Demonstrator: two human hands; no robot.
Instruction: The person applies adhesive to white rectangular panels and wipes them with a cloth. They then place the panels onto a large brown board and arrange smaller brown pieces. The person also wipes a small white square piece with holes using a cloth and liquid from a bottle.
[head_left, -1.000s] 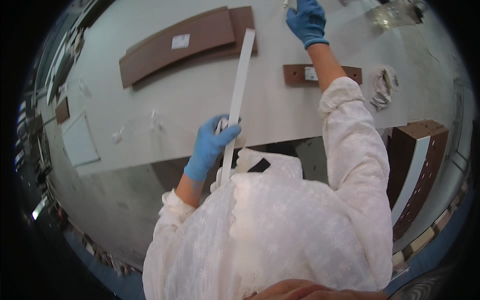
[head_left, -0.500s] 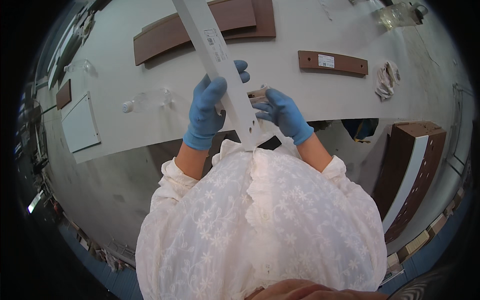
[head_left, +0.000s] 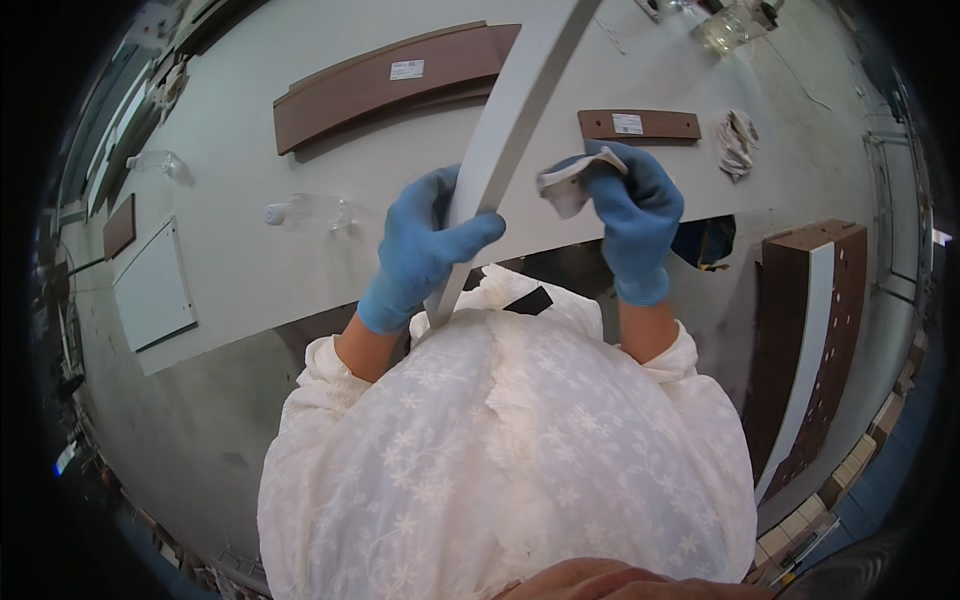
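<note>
I see my left hand [head_left: 425, 250], in a blue glove, wrapped around a long white strip [head_left: 505, 140], thumb across its face. The strip runs from my chest up and away to the far edge of view, tilted slightly right. My right hand [head_left: 630, 215], also gloved, pinches a small white cloth [head_left: 570, 185] between thumb and fingers, just right of the strip and close to its edge; I cannot tell whether the cloth touches it.

Below both hands lies the grey worktable [head_left: 250, 260]. On its far side sits a long curved brown panel [head_left: 390, 80] with a white label. To the right of the strip lies a short brown panel [head_left: 640, 124], and a crumpled rag [head_left: 738, 142] beside that. Left of my hands a clear plastic bottle [head_left: 305, 212] lies on its side, and a white rectangular board [head_left: 150, 285] rests near the left edge. Off the table to the right, brown boards with a white one [head_left: 810, 340] stand stacked.
</note>
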